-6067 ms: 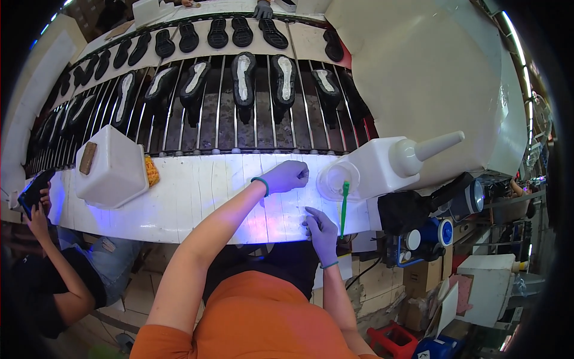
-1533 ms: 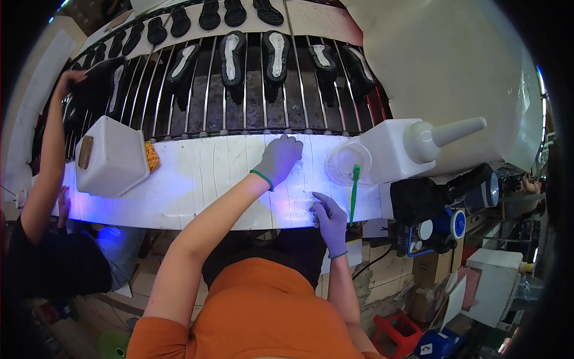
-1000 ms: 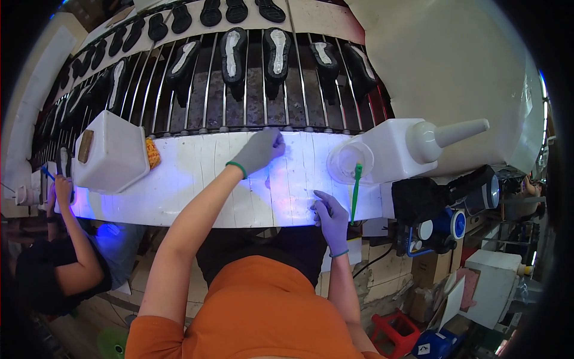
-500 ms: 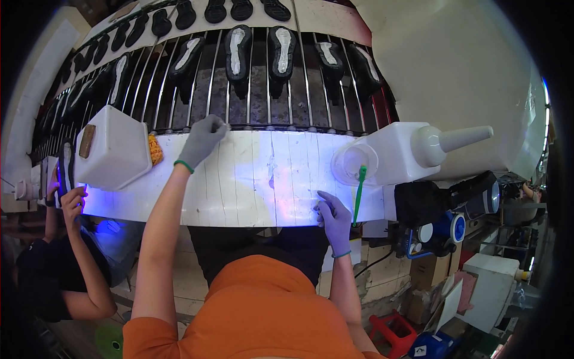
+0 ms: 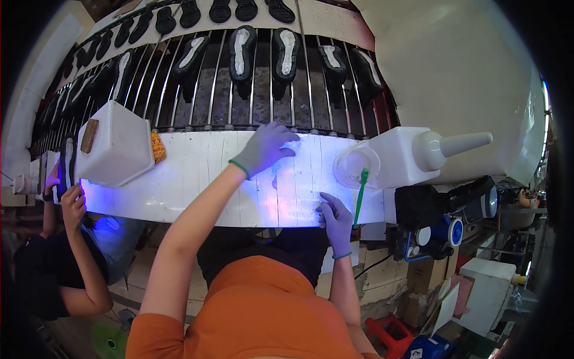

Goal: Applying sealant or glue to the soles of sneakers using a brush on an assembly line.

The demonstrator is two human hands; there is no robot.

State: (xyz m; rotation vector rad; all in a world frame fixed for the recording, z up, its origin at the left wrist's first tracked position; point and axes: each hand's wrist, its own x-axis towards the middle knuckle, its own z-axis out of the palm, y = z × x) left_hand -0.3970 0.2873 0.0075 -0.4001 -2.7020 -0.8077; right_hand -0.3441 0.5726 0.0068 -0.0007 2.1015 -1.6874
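My left hand (image 5: 268, 148), in a grey knit glove with a green cuff, reaches over the far part of the white table (image 5: 209, 179). Its fingers are spread and hold nothing that I can see. At the table's near edge is my gloved right hand (image 5: 336, 220), its fingers loosely bent and apart, with nothing visible in them. Close by, a brush with a green handle (image 5: 361, 197) leans from a round white cup (image 5: 359, 164). Beyond my left hand, black shoe parts with white-coated soles, one a middle sole (image 5: 286, 54), lie on a roller conveyor (image 5: 206, 90).
A white plastic bottle with a spout (image 5: 397, 152) lies at the right. To the left are a white box-like container (image 5: 113, 143) and an orange sponge-like piece (image 5: 158, 147). More black soles (image 5: 190, 13) line a far shelf. Another person (image 5: 72, 257) works at far left, holding a sole.
My left hand has moved right along the table's far edge, and its fingers have gone from pinched to spread. My right hand has stayed nearly still.
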